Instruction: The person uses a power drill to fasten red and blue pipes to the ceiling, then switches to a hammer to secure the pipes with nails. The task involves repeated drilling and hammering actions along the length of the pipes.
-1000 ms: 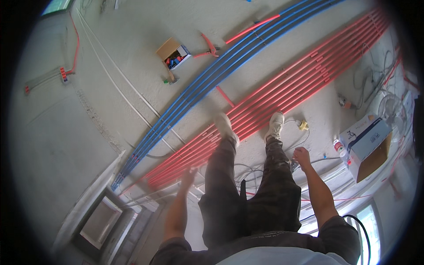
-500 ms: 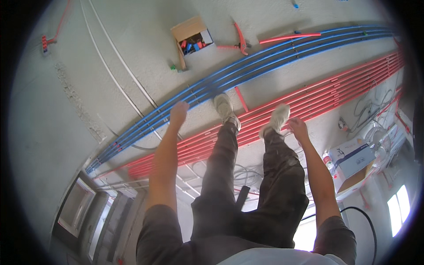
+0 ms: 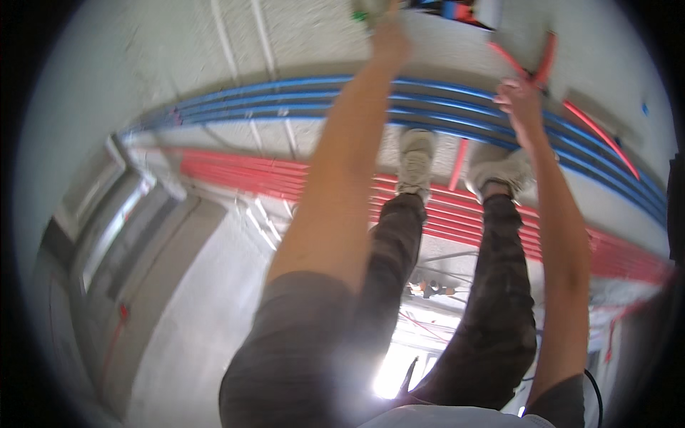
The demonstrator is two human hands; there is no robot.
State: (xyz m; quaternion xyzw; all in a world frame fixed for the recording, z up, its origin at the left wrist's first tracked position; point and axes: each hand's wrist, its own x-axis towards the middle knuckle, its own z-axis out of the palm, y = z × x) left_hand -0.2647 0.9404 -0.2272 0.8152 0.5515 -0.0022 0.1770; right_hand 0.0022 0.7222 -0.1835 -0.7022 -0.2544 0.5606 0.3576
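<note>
My left hand (image 3: 391,41) is stretched up, smeared by motion, near the open box of red and blue pieces (image 3: 457,11) and a small green piece (image 3: 360,16); what it holds, if anything, is unclear. My right hand (image 3: 522,103) reaches over the blue pipes (image 3: 446,93), just below the red-handled cutting tool (image 3: 546,60); its fingers are blurred, and I cannot tell if they touch the tool. A loose red pipe piece (image 3: 601,138) lies right of that hand.
My shoes (image 3: 415,162) are between the blue pipes and a row of red pipes (image 3: 235,171), beside a short red stub (image 3: 459,162). White pipes (image 3: 222,32) run at the top left. A doorway with a pale frame (image 3: 114,221) is at the far left.
The view has swung forward and round. Both hands have moved up from beside my legs toward the box and cutting tool, and my feet have stepped closer to the blue pipes.
</note>
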